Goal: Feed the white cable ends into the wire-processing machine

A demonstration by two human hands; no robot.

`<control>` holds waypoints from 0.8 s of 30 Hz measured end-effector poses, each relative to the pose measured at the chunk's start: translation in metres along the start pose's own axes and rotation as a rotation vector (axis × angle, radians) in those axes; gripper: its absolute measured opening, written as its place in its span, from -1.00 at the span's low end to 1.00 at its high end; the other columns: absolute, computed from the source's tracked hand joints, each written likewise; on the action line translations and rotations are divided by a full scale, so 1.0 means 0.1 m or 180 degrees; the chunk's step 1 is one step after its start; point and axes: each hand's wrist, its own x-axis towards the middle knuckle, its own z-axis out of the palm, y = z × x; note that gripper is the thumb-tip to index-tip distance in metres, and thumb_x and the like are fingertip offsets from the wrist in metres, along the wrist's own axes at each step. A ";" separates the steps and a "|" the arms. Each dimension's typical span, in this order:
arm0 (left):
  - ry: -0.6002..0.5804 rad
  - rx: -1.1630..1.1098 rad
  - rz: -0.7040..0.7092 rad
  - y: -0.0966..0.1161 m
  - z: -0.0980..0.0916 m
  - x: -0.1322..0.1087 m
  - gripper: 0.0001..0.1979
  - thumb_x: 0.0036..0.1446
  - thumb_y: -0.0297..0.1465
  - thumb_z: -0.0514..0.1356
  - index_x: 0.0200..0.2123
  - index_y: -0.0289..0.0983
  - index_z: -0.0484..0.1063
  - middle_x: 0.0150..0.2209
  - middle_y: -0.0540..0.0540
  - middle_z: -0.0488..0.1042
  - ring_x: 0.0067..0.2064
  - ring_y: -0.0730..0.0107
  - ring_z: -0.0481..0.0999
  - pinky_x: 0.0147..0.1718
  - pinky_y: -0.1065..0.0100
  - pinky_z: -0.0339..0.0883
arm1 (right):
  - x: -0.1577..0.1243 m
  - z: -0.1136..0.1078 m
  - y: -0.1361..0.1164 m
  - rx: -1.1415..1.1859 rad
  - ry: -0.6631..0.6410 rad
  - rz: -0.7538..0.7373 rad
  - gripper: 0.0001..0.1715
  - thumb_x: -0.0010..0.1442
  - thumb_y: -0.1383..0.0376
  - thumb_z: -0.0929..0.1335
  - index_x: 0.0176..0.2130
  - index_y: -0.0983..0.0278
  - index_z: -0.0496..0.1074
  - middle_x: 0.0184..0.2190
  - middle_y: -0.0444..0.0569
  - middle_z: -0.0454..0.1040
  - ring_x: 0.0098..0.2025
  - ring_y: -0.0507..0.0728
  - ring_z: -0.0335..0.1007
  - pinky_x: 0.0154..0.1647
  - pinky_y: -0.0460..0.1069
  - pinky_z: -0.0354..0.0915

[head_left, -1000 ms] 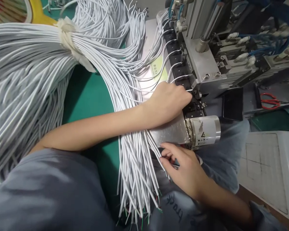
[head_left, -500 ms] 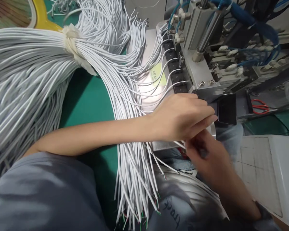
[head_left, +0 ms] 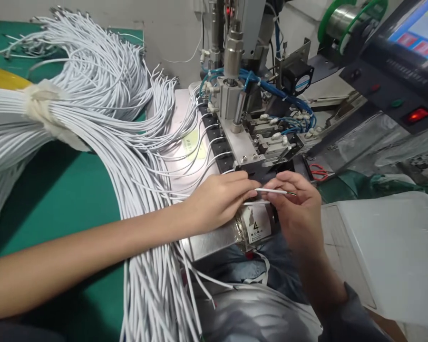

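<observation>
My left hand [head_left: 223,197] reaches over a bundle of white cables [head_left: 146,223] and pinches one white cable [head_left: 271,190] near its end. Close by on the right, my right hand [head_left: 296,202] has its fingertips closed on the same cable, whose dark tip points right. Both hands are just in front of a machine's metal clamp block [head_left: 242,145]. Several other cables run into the black fixtures [head_left: 216,142] along its left side. A yellow-green label [head_left: 193,145] lies under them.
A cloth tie [head_left: 44,107] gathers the bundle over the green table [head_left: 82,190]. At the right are red-handled scissors [head_left: 319,172], a white bin [head_left: 395,251], a control screen [head_left: 419,38] and a green wire spool [head_left: 345,23]. Below the hands sits a warning-labelled part [head_left: 258,225].
The view has shifted up and right, showing the screen and spool. My hands have come apart from their overlap, and a cable end now shows between them.
</observation>
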 end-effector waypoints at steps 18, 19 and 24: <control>0.0219 -0.0922 0.0022 0.06 0.03 0.00 -0.76 0.24 -0.51 0.00 -0.12 -0.34 0.43 -0.52 -0.03 0.40 -0.46 0.51 0.38 -0.45 0.49 0.29 | 0.04 -0.08 -0.10 -0.0650 -0.0396 -0.0795 -0.87 0.13 0.30 0.36 -0.33 0.21 0.55 -0.47 -0.08 0.44 -0.41 0.04 0.33 -0.44 -0.05 0.24; 0.0148 -0.0865 0.0055 0.05 0.03 0.00 -0.74 0.24 -0.51 -0.02 -0.12 -0.34 0.43 -0.51 -0.03 0.41 -0.45 0.51 0.37 -0.45 0.49 0.28 | 0.06 -0.11 -0.12 -0.0740 -0.0468 -0.0743 -0.88 0.12 0.29 0.37 -0.36 0.23 0.55 -0.49 -0.07 0.44 -0.43 0.04 0.32 -0.47 -0.05 0.23; -0.0231 -0.0421 0.0198 0.01 0.04 -0.01 -0.67 0.16 -0.58 -0.11 -0.15 -0.37 0.40 -0.47 -0.08 0.38 -0.45 0.49 0.33 -0.47 0.48 0.24 | 0.14 -0.18 -0.17 -0.1168 -0.0671 -0.0569 -0.78 0.09 0.24 0.37 -0.50 0.30 0.52 -0.64 -0.13 0.28 -0.59 -0.02 0.13 -0.60 -0.09 0.09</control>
